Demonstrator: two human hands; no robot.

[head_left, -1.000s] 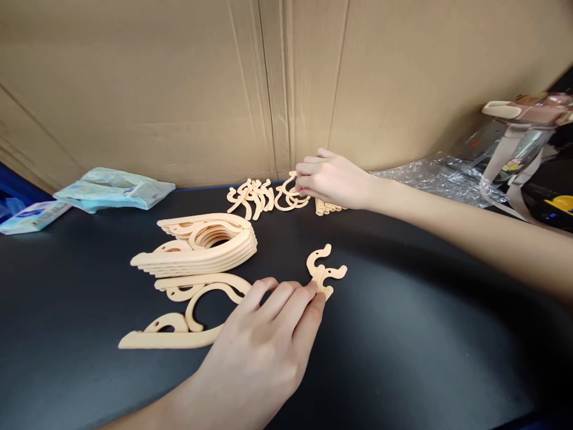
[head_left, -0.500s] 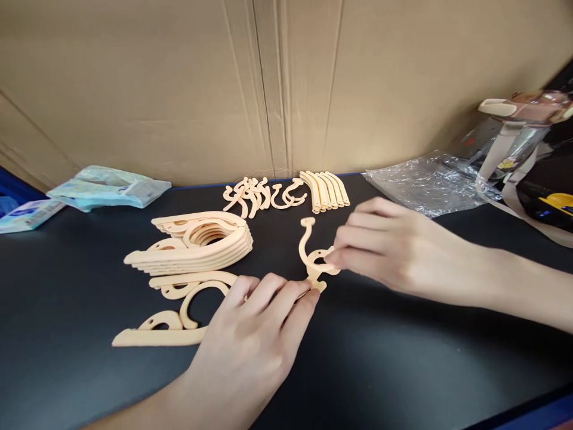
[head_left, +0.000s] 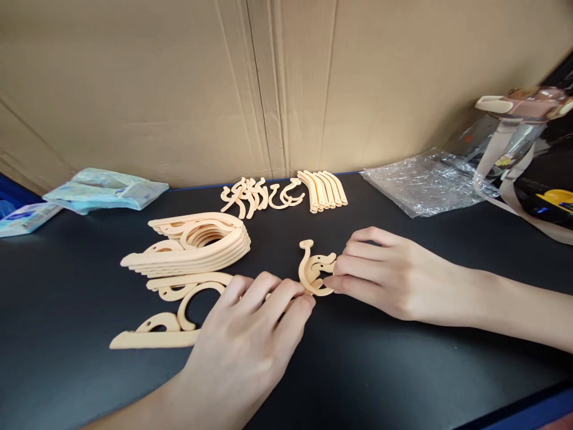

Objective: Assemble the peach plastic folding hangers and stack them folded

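Observation:
My right hand (head_left: pixel 385 275) pinches a beige plastic hook (head_left: pixel 304 266) by its curved lower end. The hook's small flat tip points away from me. Beside the hook, other beige curved pieces with small holes show, partly covered by my fingers. My left hand (head_left: pixel 255 328) lies closed low over the table, its fingertips pressed on a beige piece touching the hook; most of that piece is hidden. Under and left of this hand lies a folded beige hanger (head_left: pixel 152 339), partly covered by it.
A stack of folded hangers (head_left: pixel 226 254) stands left of centre. Behind are a pile of hooks (head_left: pixel 250 197), loose hooks (head_left: pixel 280 200) and a row of curved arms (head_left: pixel 322 191). Tissue packs (head_left: pixel 107 190) lie left; a clear plastic bag (head_left: pixel 416 182) and strapped bottle (head_left: pixel 528 113) stand right, before cardboard (head_left: pixel 156 89).
My right hand has moved down towards me, and the hook has come with it, its curved end turned nearer my left fingertips. My left hand has barely shifted.

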